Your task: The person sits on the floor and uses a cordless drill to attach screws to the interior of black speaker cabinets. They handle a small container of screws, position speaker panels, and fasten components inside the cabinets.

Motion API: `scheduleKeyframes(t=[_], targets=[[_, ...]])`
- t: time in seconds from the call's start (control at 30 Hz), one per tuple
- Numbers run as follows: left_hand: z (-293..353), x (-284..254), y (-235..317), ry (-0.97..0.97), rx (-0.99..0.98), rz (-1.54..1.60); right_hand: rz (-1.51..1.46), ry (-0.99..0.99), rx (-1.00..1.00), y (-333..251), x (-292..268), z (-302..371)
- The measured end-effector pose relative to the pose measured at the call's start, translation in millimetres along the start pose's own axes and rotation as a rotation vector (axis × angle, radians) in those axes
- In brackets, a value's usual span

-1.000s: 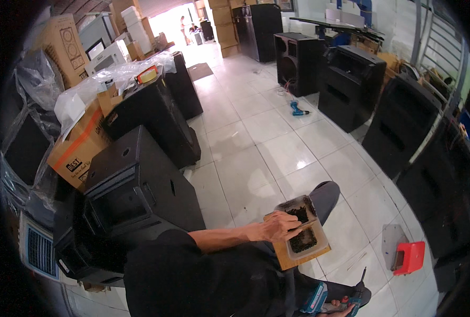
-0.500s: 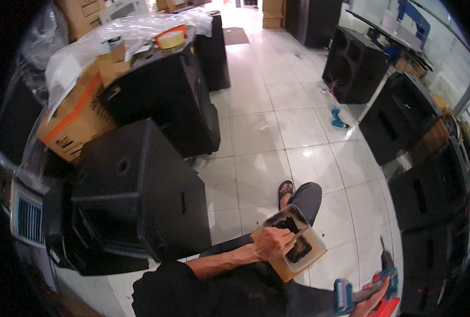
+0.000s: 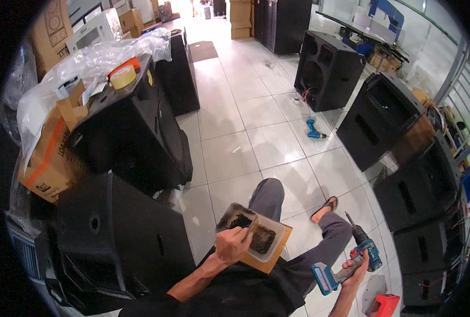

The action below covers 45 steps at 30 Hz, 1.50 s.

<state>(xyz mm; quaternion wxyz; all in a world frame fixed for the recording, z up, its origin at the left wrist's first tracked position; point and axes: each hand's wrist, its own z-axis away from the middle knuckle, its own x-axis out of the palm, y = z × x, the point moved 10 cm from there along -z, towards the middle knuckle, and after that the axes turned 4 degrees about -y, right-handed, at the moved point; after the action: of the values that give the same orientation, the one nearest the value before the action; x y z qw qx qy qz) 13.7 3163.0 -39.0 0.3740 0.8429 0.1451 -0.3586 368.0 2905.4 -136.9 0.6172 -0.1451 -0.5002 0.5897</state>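
Note:
My left hand (image 3: 231,247) is closed on the near wall or divider of a clear plastic container (image 3: 280,239), its fingertips partly hidden. The container has two compartments with small black pieces, seemingly screws, in both. Under it shows a yellow-brown flat board (image 3: 269,266). My right hand (image 3: 357,272) is wrapped round the handle of a teal and black cordless drill (image 3: 371,252), whose long bit points up and away. A battery pack forms the drill's base. My legs are apart, with a sandalled foot on the tiles ahead at the right.
Black speaker cabinets (image 3: 140,216) stand at the left, others (image 3: 382,113) along the right. Another blue cordless drill (image 3: 314,128) lies on the tiled floor. A cardboard box (image 3: 50,169), plastic sheeting and a yellow tape roll (image 3: 123,77) are at the left; a red object (image 3: 385,305) is lower right.
My left hand and the container have moved left in the picture. The right hand has raised the drill further into view. My legs have shifted, and the view has swung right.

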Motion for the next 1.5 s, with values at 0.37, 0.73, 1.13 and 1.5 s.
scheduleKeyframes(t=[0.37,0.73,1.13,1.5], targets=[[-34,-12,-74,-0.005,-0.358,-0.151,0.003,-0.275,0.398,88,186,-122],[-121,8,-131,0.138,-0.433,-0.05,0.045,-0.35,0.319,60,316,-177],[-317,79,-155,0.01,-0.105,0.01,-0.231,-0.156,0.104,9,300,-255],[-494,179,-107,-0.177,0.126,0.085,-0.489,0.071,-0.143,-50,269,-318]])
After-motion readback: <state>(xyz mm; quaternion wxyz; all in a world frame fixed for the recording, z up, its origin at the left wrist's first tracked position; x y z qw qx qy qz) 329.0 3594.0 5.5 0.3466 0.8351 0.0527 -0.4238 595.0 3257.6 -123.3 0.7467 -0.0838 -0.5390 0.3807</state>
